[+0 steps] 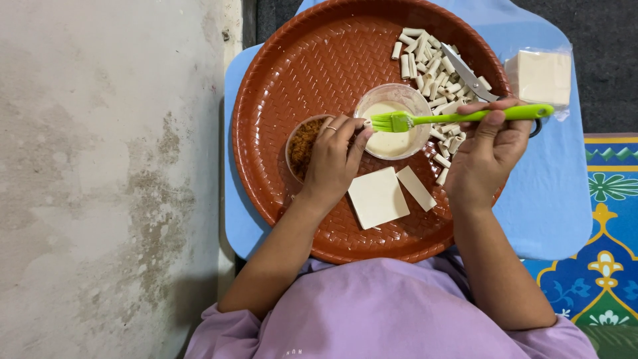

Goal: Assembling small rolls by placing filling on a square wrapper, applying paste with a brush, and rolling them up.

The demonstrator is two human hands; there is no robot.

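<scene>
A single head-worn view looks straight down, close over the round brown tray (279, 100) at lap level

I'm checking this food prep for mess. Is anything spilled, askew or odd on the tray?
Nothing looks spilled. The two bowls sit upright on the tray, the rolls lie in one loose pile, and the two wrapper pieces lie flat. One small oddity: a metal tool lies on the rolls, partly under the right hand.

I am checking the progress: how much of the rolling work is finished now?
Done: many small rolls are piled on the brown tray. In hand: the right hand holds a green brush over the paste bowl; the left hand steadies it. Left: two flat sheets, unrolled, and a wrapper stack.
</scene>
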